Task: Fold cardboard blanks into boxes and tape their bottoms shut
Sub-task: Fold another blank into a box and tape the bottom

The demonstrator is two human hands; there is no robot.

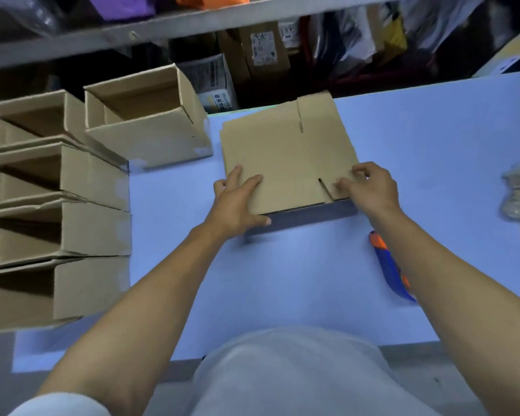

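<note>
Plain brown cardboard blank [285, 157] on light-blue table [418, 139]; blue-and-orange tool [391, 265]; brown boxes [93, 181].

Blue-and-orange handled tool [392, 267]: lying on pale blue tabletop [282, 280], nearer than the grip, right. Grey metal shelf rail [138, 31]: beyond, overhead.
</note>
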